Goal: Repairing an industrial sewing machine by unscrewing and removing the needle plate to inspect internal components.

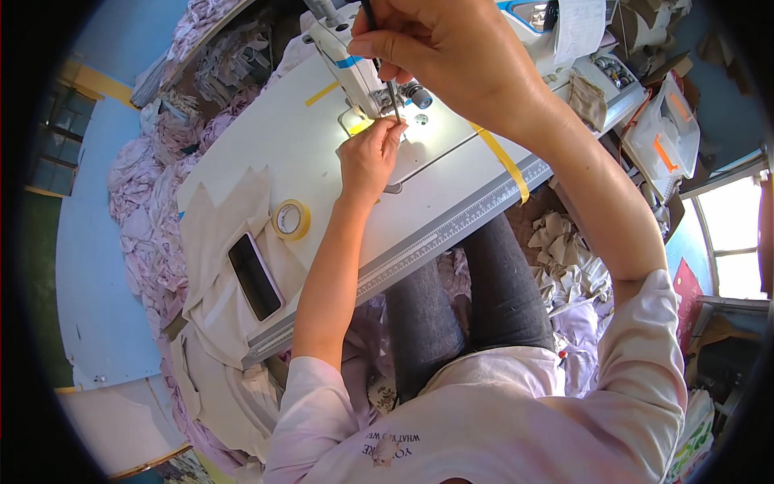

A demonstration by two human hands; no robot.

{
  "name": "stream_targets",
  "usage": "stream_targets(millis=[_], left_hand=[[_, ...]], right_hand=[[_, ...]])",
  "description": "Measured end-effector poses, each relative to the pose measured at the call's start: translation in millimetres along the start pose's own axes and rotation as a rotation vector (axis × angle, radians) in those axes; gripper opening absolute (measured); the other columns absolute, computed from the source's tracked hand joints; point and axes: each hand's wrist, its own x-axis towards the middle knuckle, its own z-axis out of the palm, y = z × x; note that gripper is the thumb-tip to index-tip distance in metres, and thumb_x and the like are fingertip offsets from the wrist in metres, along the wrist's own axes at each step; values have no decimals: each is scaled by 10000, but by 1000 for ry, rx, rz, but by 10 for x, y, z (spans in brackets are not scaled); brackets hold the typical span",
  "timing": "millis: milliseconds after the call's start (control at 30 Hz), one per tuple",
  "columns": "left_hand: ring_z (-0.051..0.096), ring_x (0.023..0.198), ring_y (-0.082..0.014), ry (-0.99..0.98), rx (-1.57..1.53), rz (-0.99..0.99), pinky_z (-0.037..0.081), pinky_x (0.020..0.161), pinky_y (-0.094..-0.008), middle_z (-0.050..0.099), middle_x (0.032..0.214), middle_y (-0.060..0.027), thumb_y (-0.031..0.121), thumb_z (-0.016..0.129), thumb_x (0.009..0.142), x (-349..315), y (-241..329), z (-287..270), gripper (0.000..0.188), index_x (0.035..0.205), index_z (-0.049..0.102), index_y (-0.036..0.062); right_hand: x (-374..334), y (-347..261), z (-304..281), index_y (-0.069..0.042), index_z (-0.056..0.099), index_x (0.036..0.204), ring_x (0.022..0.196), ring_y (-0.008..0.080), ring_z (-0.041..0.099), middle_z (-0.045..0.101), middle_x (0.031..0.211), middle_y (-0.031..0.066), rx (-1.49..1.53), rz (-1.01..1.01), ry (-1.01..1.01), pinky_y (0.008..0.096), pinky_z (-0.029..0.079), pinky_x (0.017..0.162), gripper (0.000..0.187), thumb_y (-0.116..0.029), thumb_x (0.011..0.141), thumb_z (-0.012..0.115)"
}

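Observation:
My right hand (pixel 459 60) is raised over the sewing machine (pixel 347 60), closed round a slim dark screwdriver (pixel 393 101). The tool's shaft points down to the lit needle area, its tip by my left fingertips. My left hand (pixel 370 158) is pinched just below the machine head; what it holds, if anything, is too small to make out. The needle and presser foot are mostly hidden by my fingers. A tension knob (pixel 419 98) sits just right of the shaft.
On the white table (pixel 435 198) lie a yellow tape roll (pixel 291 219), a phone (pixel 256 277) and beige fabric pieces (pixel 230 214). A ruler strip (pixel 443 233) edges the table. Piled fabric (pixel 149 210) fills the left side. A clear plastic container (pixel 669 133) stands at right.

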Motion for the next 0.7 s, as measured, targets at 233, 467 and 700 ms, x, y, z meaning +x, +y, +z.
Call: stream_targets(millis=[233,467,700], left_hand=[[685,623,-246,-18,-12,-30,528,579,-338,716,756,-79,201,697,957,-14,5,-19,153,924,688,52],[697,628,-213,9,-61,-44,530,581,-329,727,763,-65,195,721,938,-7,40,5,152,929,691,46],[677,631,-241,63,23,47,526,578,-338,711,761,-81,167,728,920,38,41,61,111,911,689,63]], right_hand=[[8,12,5,26,602,894,590,282,589,611,688,166,-2,-15,-10,375,448,567,172,-122,939,677],[54,58,74,23,572,843,589,288,591,610,679,158,-33,-94,-4,375,455,568,220,-124,907,722],[51,-53,-18,12,544,1118,653,261,630,652,845,185,-106,-27,21,345,515,619,396,-216,891,774]])
